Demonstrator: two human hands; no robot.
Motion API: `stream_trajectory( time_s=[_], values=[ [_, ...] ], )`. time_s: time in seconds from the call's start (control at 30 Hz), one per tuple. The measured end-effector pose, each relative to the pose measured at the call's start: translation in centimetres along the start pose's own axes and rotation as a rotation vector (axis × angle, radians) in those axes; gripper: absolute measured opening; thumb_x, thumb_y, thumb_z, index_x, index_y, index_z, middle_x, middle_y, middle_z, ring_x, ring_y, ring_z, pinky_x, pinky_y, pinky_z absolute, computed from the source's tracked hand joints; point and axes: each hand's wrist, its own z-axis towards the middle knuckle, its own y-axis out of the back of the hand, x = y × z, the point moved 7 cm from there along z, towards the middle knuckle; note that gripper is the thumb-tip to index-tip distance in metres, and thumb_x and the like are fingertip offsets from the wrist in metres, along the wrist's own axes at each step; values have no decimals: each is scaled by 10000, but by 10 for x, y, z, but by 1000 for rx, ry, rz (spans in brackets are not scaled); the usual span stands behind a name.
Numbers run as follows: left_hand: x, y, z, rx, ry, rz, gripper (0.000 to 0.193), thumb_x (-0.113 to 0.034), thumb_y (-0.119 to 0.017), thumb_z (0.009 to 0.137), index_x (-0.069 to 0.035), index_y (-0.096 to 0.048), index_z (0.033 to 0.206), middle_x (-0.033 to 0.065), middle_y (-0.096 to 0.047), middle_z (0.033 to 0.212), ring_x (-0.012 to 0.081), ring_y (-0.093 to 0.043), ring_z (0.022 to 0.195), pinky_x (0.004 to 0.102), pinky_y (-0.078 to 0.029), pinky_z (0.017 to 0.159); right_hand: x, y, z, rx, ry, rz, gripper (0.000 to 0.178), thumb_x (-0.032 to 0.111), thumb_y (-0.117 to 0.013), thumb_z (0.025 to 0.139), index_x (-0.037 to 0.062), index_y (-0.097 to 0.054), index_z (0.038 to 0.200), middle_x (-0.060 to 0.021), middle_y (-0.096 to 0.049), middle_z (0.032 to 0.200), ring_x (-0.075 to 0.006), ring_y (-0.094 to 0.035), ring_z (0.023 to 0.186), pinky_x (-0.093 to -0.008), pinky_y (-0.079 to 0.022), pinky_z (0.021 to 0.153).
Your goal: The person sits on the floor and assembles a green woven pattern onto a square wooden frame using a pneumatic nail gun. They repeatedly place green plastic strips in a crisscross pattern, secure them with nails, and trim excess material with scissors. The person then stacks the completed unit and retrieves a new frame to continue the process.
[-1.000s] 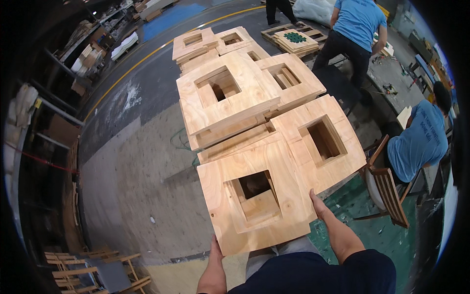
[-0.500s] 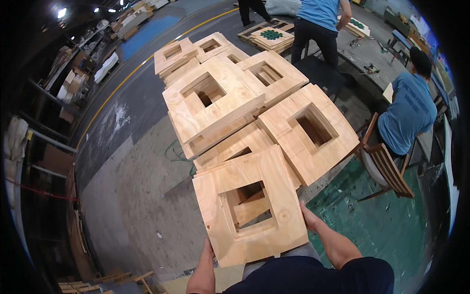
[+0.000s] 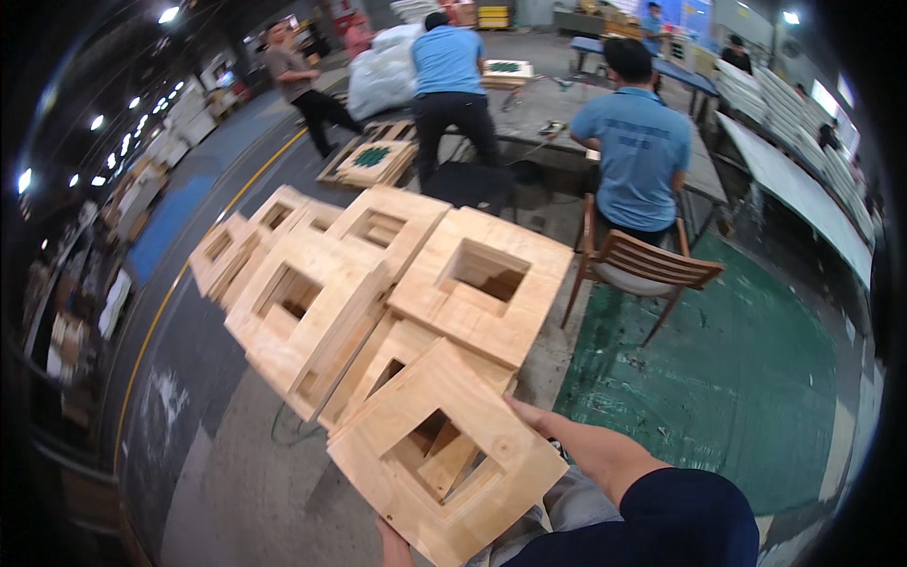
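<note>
A short stack of square plywood panels with a square cut-out [image 3: 364, 465] is between my two hands, close to my body. My left hand [image 3: 392, 542] grips its lower left edge, with the fingers out of sight beneath. At the upper right edge, my right hand [image 3: 531, 416] holds the other side, fingers partly hidden by the wood. Right beyond lie stacks of similar panels: one at the right [image 3: 472, 317], one at the left [image 3: 250, 300], and a lower one [image 3: 406, 338] whose near part my held stack covers.
A slatted wooden chair [image 3: 652, 260] stands to the right, with a person in a blue shirt [image 3: 628, 156] before it at a long workbench [image 3: 539, 109]. Another blue-shirted person [image 3: 448, 71] bends farther off, near a pallet with pale panels [image 3: 373, 165]. Someone [image 3: 298, 76] stands far left.
My view has swung to the right and up, so the stacks sit farther left and the people show more fully. The held panels look turned clockwise, still between both hands.
</note>
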Motion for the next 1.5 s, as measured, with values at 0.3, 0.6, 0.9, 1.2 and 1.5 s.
stream_trajectory(
  time_s=[0.3, 0.6, 0.9, 1.2, 1.5],
  values=[
    [21, -51, 5, 24, -50, 53, 496, -429, -533, 1009, -74, -590, 1351, 131, -673, 1285, 310, -683, 1106, 477, -590, 924, -9, 22, -53, -191, 100, -71, 799, 722, -385, 991, 80, -600, 1415, -115, -550, 1460, -228, -536, 1317, -390, -433, 1085],
    [92, -184, -32, 133, -50, 274, 488, -427, -544, 1010, -73, -602, 1341, 129, -683, 1269, 306, -685, 1099, 474, -589, 926, -16, 116, -190, -198, 200, 59, 787, 700, -345, 1015, 70, -604, 1407, -110, -590, 1414, -208, -590, 1235, -389, -457, 1050],
    [293, -429, -93, 436, 65, 531, 480, -424, -555, 1012, -72, -614, 1332, 127, -692, 1253, 302, -688, 1092, 471, -587, 929, -46, 379, -412, -329, 571, 310, 782, 690, -296, 1030, 78, -562, 1436, -113, -617, 1365, -212, -617, 1178, -390, -478, 1015],
    [501, -640, -109, 692, 279, 727, 472, -422, -567, 1013, -71, -627, 1323, 125, -701, 1238, 298, -691, 1085, 469, -585, 931, -107, 540, -668, -551, 899, 719, 755, 652, -263, 1048, 85, -472, 1501, -128, -608, 1398, -245, -626, 1218, -423, -506, 1029],
    [740, -881, -87, 950, 708, 804, 464, -431, -580, 1020, -69, -650, 1302, 110, -716, 1213, 280, -699, 1068, 457, -582, 927, -140, 661, -818, -1029, 1131, 887, 755, 638, -238, 1055, 81, -437, 1526, -106, -556, 1470, -267, -550, 1320, -432, -453, 1098]
  ],
)
